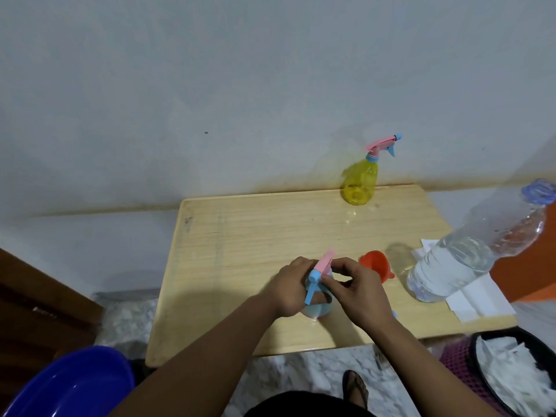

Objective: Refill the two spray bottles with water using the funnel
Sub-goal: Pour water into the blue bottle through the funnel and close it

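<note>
We see a pale wooden bench (270, 236) set against a grey-white wall, and on its right side a large clear water bottle (469, 251) with a blue cap, partly filled and standing on a white sheet of paper (481, 299) that overhangs the bench's right edge. A blue basin (69, 383) sits at the lower left off the bench, and a dark-rimmed bin (517, 374) holding crumpled white paper sits at the lower right. At the far right corner of the bench, close to the wall, a yellow spray bottle (359, 182) stands upright with its pink and blue trigger head fitted on. Near the front edge, well apart from it, we find the blue spray bottle (316, 308), mostly covered by both hands. Our left hand (291, 287) wraps round its body and holds it upright, while our right hand (355, 284) pinches at the pink and blue sprayer head (109, 267)... We see a pale wooden bench (270, 236) set against a grey-white wall. On its right side stands a large clear water bottle (469, 251) with a blue cap, partly filled, on a white sheet of paper (481, 299) that overhangs the bench's right edge. A blue basin (69, 383) sits off the bench at the lower left, and a dark-rimmed bin (517, 374) holding crumpled white paper sits at the lower right. At the far right corner of the bench, close to the wall, a yellow spray bottle (359, 182) stands upright with its pink and blue trigger head fitted on. Near the front edge, well apart from it, is the blue spray bottle (316, 311), mostly covered by both hands. Our left hand (291, 287) wraps round its body and holds it upright. Our right hand (355, 284) has its fingers curled at the neck, just under the pink and blue sprayer head (325, 261); it seems to pinch the collar there, though the grip is partly hidden. Just beside the right hand, between it and the water bottle, an orange funnel (376, 266) rests on the bench.
</note>
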